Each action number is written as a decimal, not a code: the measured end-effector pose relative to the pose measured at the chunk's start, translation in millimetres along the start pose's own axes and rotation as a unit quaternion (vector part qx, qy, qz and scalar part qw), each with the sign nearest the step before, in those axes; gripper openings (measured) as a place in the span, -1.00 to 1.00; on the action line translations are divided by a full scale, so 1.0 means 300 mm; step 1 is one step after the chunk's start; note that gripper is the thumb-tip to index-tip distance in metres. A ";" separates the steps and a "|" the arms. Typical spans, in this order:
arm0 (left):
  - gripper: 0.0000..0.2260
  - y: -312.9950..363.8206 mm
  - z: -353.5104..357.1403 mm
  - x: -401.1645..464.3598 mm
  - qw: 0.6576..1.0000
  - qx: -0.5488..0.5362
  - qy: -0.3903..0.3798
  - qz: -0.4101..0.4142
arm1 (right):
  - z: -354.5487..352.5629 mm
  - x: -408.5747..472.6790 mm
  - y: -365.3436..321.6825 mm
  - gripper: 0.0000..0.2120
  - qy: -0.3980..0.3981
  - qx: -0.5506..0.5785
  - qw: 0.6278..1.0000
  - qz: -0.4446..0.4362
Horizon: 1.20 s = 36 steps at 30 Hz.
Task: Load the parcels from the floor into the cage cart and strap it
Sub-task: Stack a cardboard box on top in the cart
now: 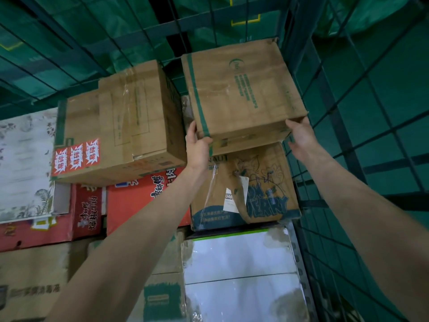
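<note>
1. While it's going onto the top of the stack, the plain brown cardboard parcel with the green tape stripe and green print (241, 89) sits in the back right corner of the dark green wire cage cart (329, 94), resting on the brown cartoon-printed carton (243, 187) below it.
2. Left hand (198, 145) is gripping the parcel's near left corner, thumb over the top edge and fingers wrapped underneath. Right hand (299, 133) is on the near right corner; its fingers look pretty straight against the box, more steadying than clutching.
3. To finish this step well, I'd push it flat and square to the back and side mesh, so its weight sits fully on the cartoon carton and nothing overhangs the front edge. Watch the fingers under that left corner as it settles.
4. Just to its left is the bigger brown taped carton with red-and-white fragile stickers (116, 126), so don't shove sideways into it.
5. That one sits on the red printed cartons (139, 201), with a white box with a leafy pattern (25, 163) further left and a white glossy carton (239, 270) lower down on the right.
6. My guess is the cart's getting pretty full, with strapping not started.
</note>
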<state>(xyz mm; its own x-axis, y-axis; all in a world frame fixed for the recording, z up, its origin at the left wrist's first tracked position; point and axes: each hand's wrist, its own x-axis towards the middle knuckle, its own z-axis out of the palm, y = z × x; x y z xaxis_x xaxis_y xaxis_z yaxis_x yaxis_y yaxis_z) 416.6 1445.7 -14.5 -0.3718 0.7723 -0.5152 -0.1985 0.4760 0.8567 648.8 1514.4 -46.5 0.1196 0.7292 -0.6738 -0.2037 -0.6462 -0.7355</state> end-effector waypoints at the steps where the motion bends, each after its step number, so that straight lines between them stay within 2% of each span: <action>1: -0.32 0.011 0.003 -0.004 1.000 -0.006 0.014 0.011 | 0.000 -0.005 0.005 -0.31 0.002 -0.020 1.000 -0.002; 3: -0.34 0.049 0.008 -0.008 0.999 -0.007 0.033 0.023 | 0.019 -0.044 0.003 -0.34 0.042 -0.139 0.989 -0.036; 4: -0.38 0.070 0.008 -0.016 0.999 -0.004 0.038 0.028 | 0.035 -0.076 -0.002 -0.39 0.079 -0.222 0.969 -0.070; 7: -0.40 0.103 0.003 -0.037 0.998 -0.004 0.041 0.036 | 0.085 -0.172 0.000 -0.52 0.142 -0.418 0.872 -0.213; 10: -0.39 0.101 -0.011 -0.041 0.998 -0.012 0.044 0.039 | 0.139 -0.235 -0.027 -0.49 0.084 -0.560 0.747 -0.349; 13: -0.42 0.122 -0.018 -0.052 0.998 -0.034 0.038 0.037 | 0.204 -0.216 -0.072 -0.42 0.015 -0.691 0.636 -0.343; 17: -0.46 0.136 -0.037 -0.058 0.999 -0.035 0.019 0.036 | 0.247 -0.175 -0.102 -0.50 0.027 -0.803 0.492 -0.335; 19: -0.49 0.143 -0.052 -0.060 0.999 -0.033 0.009 0.036 | 0.243 -0.157 -0.101 -0.51 0.021 -0.827 0.451 -0.333; 21: -0.55 0.142 -0.065 -0.073 0.998 -0.033 0.035 0.035 | 0.231 -0.143 -0.100 -0.51 0.014 -0.832 0.446 -0.330; 23: -0.65 0.119 -0.083 -0.059 0.992 -0.046 0.114 0.021 | 0.224 -0.136 -0.098 -0.51 0.009 -0.834 0.440 -0.332; 25: -0.68 0.088 -0.103 -0.023 0.986 -0.022 0.164 -0.034 | 0.223 -0.137 -0.096 -0.52 0.009 -0.833 0.445 -0.330; 26: -0.69 0.078 -0.108 -0.010 0.986 -0.009 0.149 -0.080 | 0.223 -0.136 -0.099 -0.52 0.009 -0.829 0.454 -0.326; 28: -0.69 0.072 -0.106 -0.004 0.983 -0.020 0.068 -0.169 | 0.217 -0.144 -0.111 -0.52 0.012 -0.820 0.477 -0.316; 30: -0.67 0.077 -0.100 -0.006 0.977 -0.055 0.004 -0.207 | 0.206 -0.158 -0.124 -0.51 0.011 -0.813 0.493 -0.310; 33: -0.62 0.073 -0.108 0.003 0.976 -0.107 -0.010 -0.189 | 0.201 -0.183 -0.142 -0.51 0.017 -0.784 0.531 -0.320; 36: -0.63 0.086 -0.122 -0.018 0.984 -0.112 -0.003 -0.135 | 0.182 -0.189 -0.153 -0.61 0.048 -0.728 0.602 -0.324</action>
<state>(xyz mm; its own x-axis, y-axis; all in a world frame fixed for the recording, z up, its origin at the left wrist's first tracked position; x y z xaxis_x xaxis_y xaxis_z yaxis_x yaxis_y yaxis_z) 380.4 1438.4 11.4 -0.2724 0.6332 -0.7245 -0.4849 0.5600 0.6718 598.2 1514.8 29.4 -0.2151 0.9632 -0.1608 0.9755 0.2043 -0.0811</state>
